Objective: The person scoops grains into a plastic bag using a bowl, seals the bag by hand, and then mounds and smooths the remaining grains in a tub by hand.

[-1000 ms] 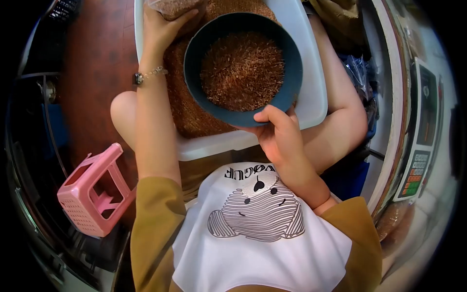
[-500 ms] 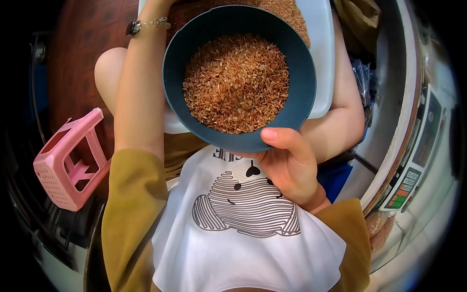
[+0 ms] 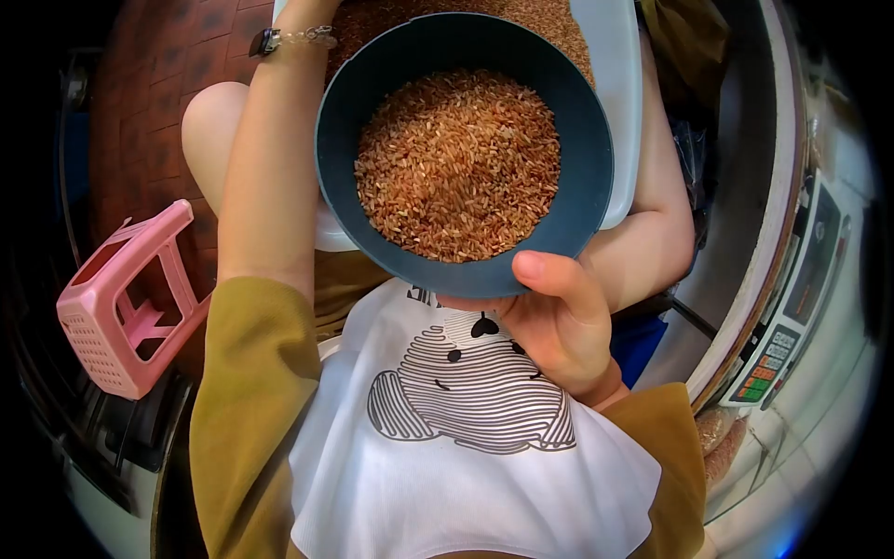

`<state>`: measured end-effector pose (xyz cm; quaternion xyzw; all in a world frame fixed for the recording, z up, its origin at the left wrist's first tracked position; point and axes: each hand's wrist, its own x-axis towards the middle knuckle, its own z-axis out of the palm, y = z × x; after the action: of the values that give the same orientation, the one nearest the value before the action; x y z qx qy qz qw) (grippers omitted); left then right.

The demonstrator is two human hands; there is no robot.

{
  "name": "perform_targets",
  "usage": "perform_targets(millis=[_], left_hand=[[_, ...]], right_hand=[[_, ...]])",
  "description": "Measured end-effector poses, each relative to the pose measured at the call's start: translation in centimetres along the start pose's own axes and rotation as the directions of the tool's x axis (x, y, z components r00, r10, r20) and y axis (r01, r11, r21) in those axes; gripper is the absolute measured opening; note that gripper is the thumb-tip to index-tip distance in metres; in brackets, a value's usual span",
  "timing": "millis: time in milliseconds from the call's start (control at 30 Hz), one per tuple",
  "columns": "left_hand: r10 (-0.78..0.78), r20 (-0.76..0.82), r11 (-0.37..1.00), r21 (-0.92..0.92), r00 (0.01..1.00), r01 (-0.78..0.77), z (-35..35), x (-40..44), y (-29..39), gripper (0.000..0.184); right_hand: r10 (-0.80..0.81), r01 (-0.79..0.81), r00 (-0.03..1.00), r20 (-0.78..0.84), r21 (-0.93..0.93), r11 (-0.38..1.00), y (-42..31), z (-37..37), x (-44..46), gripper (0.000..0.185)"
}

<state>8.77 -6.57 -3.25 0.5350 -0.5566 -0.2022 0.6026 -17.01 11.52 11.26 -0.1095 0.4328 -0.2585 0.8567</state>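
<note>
My right hand (image 3: 568, 317) grips the near rim of a dark blue-green bowl (image 3: 577, 228), its thumb over the edge and its other fingers underneath. Reddish-brown rice grains (image 3: 456, 168) are heaped inside the bowl. Up at the top edge, only the heel of my left hand (image 3: 312, 11) shows above a watch and bracelet. Its fingers are out of sight, so what it touches cannot be seen. Beneath the bowl, a pale plastic tub (image 3: 615, 102) between my legs holds more of the grain (image 3: 559, 33).
A pink plastic stool (image 3: 130, 298) lies tipped on the left, by the red-brown tiled floor (image 3: 177, 84). To the right, a digital scale (image 3: 787, 307) stands behind a pale ledge, with bags of grain (image 3: 722, 443) near it.
The bowl and my right hand have shifted slightly to the right and toward me. My left forearm has barely moved. The heaped rice looks much the same.
</note>
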Motion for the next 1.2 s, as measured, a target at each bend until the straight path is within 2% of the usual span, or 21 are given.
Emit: perform_targets(millis=[133,233,333,433,533,633,833,933,1033,1133,1200], left_hand=[[-0.002,-0.010,1.000,0.000,1.000,0.002,0.0,-0.1,-0.1,0.064],[-0.059,0.022,0.998,0.009,0.998,0.058,-0.1,0.0,0.1,0.067],[-0.022,-0.017,0.981,0.195,1.000,0.025,-0.1,-0.2,-0.5,0.083],[-0.044,-0.104,0.957,0.281,0.994,0.072,0.4,-0.6,-0.6,0.103],[0.054,-0.054,0.935,0.354,0.997,-0.032,0.5,-0.7,-0.9,0.113],[0.113,-0.061,0.874,0.481,0.992,-0.070,0.7,-0.8,-1.4,0.112],[0.093,-0.097,0.891,0.453,0.991,-0.039,1.0,-0.9,-0.1,0.113],[0.147,-0.147,0.932,0.353,0.978,-0.087,1.3,-0.9,-0.1,0.100],[0.198,-0.022,0.881,0.443,0.980,-0.168,0.6,-0.5,1.1,0.076],[0.160,-0.024,0.922,0.362,0.987,-0.141,0.6,-0.5,2.3,0.057],[0.216,-0.032,0.909,0.372,0.976,-0.189,0.7,-0.4,1.9,0.055]], right_hand=[[-0.007,0.007,1.000,0.007,-0.012,1.000,-0.1,0.1,-0.2,0.065],[-0.013,0.013,1.000,-0.001,0.002,1.000,-0.2,0.2,-0.3,0.067],[-0.020,0.019,1.000,-0.020,-0.009,1.000,-0.1,0.2,-0.5,0.069],[-0.023,0.023,0.999,-0.042,-0.002,1.000,0.0,0.0,-0.6,0.072],[-0.004,0.005,0.998,-0.058,0.022,1.000,0.0,0.1,-0.6,0.076],[-0.031,0.031,0.998,-0.062,0.000,1.000,0.1,0.3,-0.4,0.081],[-0.062,0.060,0.996,-0.060,-0.034,0.998,0.2,0.1,-0.3,0.086],[-0.068,0.065,0.996,-0.057,-0.038,0.997,0.1,0.1,-0.2,0.086],[-0.075,0.072,0.995,-0.058,-0.055,0.996,0.0,0.3,0.0,0.085],[-0.073,0.070,0.996,-0.054,-0.067,0.995,-0.1,0.3,0.1,0.084],[-0.066,0.063,0.996,-0.052,-0.068,0.996,-0.1,0.3,0.1,0.083]])
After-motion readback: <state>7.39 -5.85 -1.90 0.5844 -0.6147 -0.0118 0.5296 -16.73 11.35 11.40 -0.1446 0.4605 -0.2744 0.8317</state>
